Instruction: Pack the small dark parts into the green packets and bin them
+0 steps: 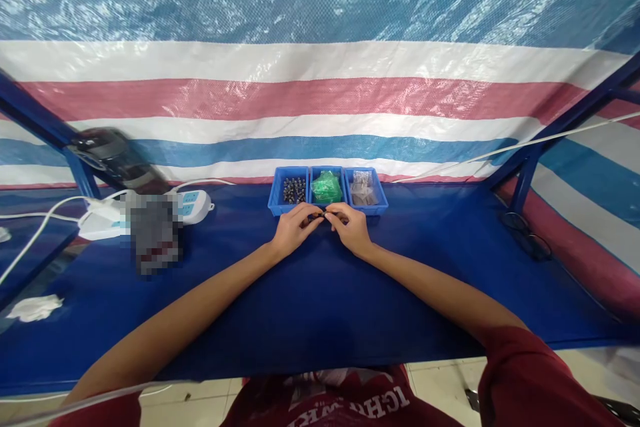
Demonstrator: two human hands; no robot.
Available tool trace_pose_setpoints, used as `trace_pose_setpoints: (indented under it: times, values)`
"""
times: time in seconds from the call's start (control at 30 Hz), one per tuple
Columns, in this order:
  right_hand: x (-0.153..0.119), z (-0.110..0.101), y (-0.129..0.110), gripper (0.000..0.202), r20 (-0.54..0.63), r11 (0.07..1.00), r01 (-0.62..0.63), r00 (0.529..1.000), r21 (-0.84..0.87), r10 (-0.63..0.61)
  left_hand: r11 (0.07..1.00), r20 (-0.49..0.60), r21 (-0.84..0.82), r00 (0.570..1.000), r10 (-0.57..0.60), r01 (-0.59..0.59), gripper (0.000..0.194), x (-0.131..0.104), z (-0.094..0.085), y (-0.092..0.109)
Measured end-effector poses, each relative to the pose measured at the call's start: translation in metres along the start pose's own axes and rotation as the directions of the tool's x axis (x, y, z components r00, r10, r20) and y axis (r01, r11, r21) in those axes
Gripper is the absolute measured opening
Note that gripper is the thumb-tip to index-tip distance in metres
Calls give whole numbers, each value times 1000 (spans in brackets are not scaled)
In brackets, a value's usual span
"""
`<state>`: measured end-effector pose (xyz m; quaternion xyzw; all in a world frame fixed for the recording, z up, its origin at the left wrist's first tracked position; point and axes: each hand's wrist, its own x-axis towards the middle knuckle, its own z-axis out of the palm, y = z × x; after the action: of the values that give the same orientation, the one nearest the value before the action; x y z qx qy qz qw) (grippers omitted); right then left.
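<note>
My left hand (295, 227) and my right hand (351, 227) meet just in front of the blue bins, fingers pinched together. Between the left fingertips sits a small dark part (315, 216), mostly covered by the fingers. The right fingertips press against its right end; whether they hold a second piece is hidden. Behind my left hand, the left blue bin (273, 199) has many small dark metallic parts (294, 190) in it. A green plastic bag (327, 187) fills the middle bin, and clear bags with greyish contents (363, 188) lie in the right bin (383, 200).
The table has a blue cover (330, 320). At left are a white power strip (197, 207) with cables, a blurred-out dark object (155, 233), a dark bottle (120, 157) and a crumpled white tissue (36, 307). Glasses (527, 237) lie at right by the blue frame (530, 170). Striped sheeting hangs behind.
</note>
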<state>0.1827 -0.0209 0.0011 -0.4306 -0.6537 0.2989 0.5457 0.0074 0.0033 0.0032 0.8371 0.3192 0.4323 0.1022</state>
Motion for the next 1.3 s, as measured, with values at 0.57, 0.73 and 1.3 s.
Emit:
trace_pose_setpoints:
  times: [0.57, 0.73, 1.3]
  values:
    - [0, 0, 1, 25, 20, 1000, -19, 1000, -12, 19, 999, 46, -6, 998, -41, 41, 21, 0, -1, -1]
    - [0, -1, 0, 25, 32, 999, -12, 999, -29, 13, 999, 14, -23, 999, -39, 40, 20, 0, -2, 1]
    - [2, -2, 6, 35, 121, 1000, 5, 993, -30, -1, 999, -3, -37, 1000, 27, -27, 21, 0, -1, 2]
